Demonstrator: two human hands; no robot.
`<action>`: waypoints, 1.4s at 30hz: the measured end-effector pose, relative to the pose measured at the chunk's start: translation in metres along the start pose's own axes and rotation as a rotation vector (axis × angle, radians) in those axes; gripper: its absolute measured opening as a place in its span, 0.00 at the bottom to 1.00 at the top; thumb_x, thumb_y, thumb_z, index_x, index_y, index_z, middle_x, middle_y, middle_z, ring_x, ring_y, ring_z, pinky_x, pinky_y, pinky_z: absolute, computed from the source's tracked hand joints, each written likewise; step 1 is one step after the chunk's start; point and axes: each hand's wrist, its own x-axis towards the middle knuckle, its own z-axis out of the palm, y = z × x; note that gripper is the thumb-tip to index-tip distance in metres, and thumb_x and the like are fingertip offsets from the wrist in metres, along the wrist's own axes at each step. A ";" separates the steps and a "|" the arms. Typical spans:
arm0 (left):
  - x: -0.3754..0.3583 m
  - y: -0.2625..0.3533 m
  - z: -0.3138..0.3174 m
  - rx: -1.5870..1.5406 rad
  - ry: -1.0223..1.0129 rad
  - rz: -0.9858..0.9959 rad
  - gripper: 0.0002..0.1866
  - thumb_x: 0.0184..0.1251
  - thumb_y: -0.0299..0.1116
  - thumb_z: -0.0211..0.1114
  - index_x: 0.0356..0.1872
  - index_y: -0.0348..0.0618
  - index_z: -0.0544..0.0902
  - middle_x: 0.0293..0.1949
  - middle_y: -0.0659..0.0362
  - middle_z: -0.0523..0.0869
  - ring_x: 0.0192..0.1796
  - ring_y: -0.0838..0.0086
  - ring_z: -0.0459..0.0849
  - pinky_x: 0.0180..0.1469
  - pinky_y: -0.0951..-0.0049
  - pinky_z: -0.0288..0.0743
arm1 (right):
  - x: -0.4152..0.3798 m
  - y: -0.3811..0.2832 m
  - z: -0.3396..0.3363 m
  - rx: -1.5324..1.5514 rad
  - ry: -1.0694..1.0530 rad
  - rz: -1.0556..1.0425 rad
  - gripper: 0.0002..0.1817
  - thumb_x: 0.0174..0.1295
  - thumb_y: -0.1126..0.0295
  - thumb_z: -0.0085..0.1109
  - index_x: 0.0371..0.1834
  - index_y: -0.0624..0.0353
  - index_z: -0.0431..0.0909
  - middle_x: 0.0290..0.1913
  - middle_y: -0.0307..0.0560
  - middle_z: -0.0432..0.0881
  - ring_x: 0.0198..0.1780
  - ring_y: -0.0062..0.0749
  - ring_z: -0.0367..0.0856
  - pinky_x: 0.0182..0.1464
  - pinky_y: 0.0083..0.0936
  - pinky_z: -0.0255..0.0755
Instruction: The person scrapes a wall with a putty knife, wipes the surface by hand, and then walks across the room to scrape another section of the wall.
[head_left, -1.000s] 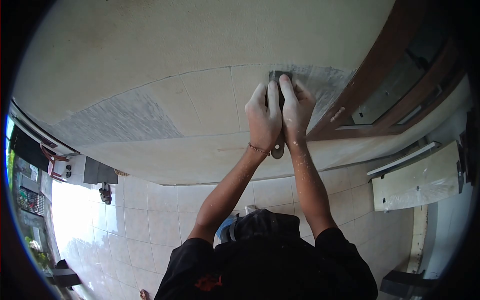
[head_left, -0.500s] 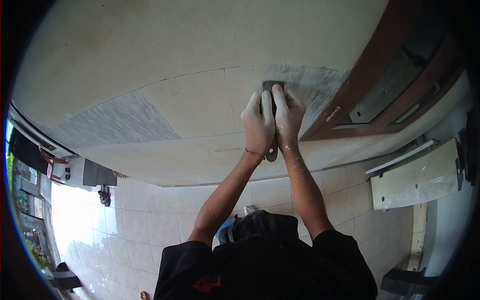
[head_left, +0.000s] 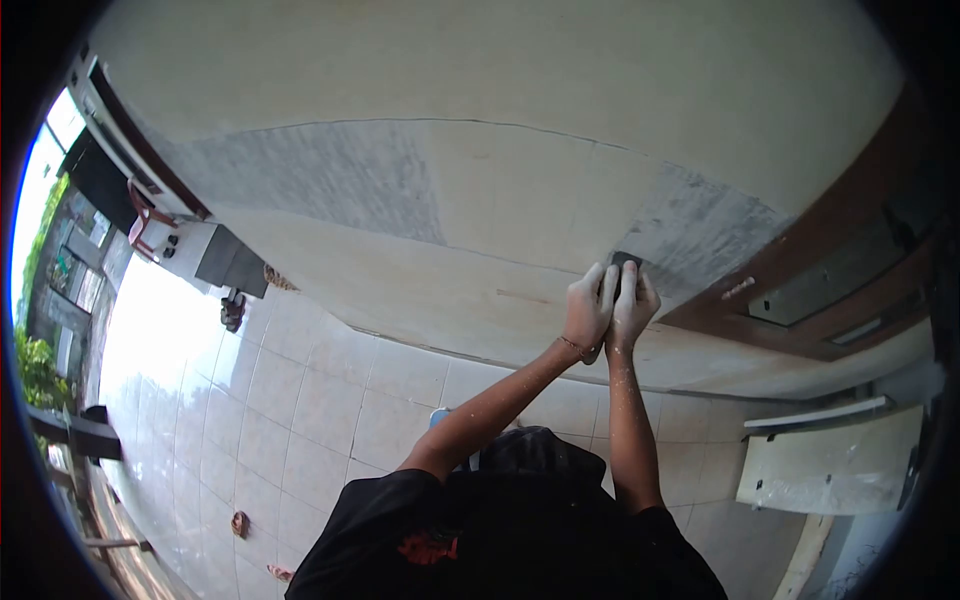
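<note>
My left hand [head_left: 589, 308] and my right hand [head_left: 630, 306], both coated in white dust, are pressed side by side around a dark scraper [head_left: 625, 259]. Its flat blade touches the wall [head_left: 520, 190] at the lower left edge of the right-hand grey scraped patch [head_left: 700, 225]. Most of the handle is hidden between my palms. Another grey scraped patch [head_left: 350, 175] lies further left on the wall, with a smooth cream section between the two.
A brown wooden frame with glass [head_left: 840, 300] borders the wall on the right. Below it a pale panel [head_left: 830, 465] leans. Light tiles [head_left: 320, 400] cover the floor; a red chair [head_left: 145, 220] and sandals [head_left: 239, 523] are at left.
Both hands and the scraper have moved down the wall, to the patch's lower edge. The camera view has turned, showing more floor and wall at left.
</note>
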 end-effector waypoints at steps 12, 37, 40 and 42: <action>-0.001 -0.014 -0.005 -0.054 -0.023 -0.022 0.14 0.72 0.33 0.58 0.30 0.32 0.72 0.25 0.38 0.73 0.30 0.39 0.67 0.27 0.59 0.66 | -0.008 -0.006 0.008 -0.003 -0.030 0.031 0.18 0.71 0.65 0.54 0.25 0.67 0.74 0.27 0.38 0.79 0.29 0.20 0.74 0.31 0.23 0.68; -0.028 -0.111 0.011 0.925 -0.255 0.829 0.33 0.63 0.52 0.65 0.66 0.45 0.73 0.70 0.56 0.70 0.74 0.64 0.63 0.76 0.58 0.52 | -0.169 0.242 -0.277 -0.250 -0.247 1.178 0.20 0.62 0.54 0.60 0.18 0.52 0.70 0.12 0.41 0.69 0.08 0.34 0.67 0.10 0.34 0.59; -0.029 -0.086 0.005 0.889 -0.251 0.725 0.34 0.63 0.50 0.66 0.65 0.38 0.73 0.71 0.52 0.68 0.74 0.62 0.62 0.77 0.55 0.48 | -0.160 0.226 -0.270 -0.317 -0.222 1.224 0.20 0.62 0.55 0.61 0.18 0.52 0.70 0.11 0.43 0.70 0.07 0.35 0.67 0.10 0.35 0.59; 0.004 -0.043 0.013 0.860 -0.186 0.787 0.34 0.62 0.48 0.66 0.65 0.38 0.72 0.72 0.52 0.66 0.75 0.61 0.61 0.77 0.55 0.47 | -0.159 0.223 -0.265 -0.392 -0.236 1.247 0.20 0.62 0.54 0.62 0.18 0.52 0.70 0.10 0.43 0.69 0.06 0.35 0.67 0.10 0.34 0.59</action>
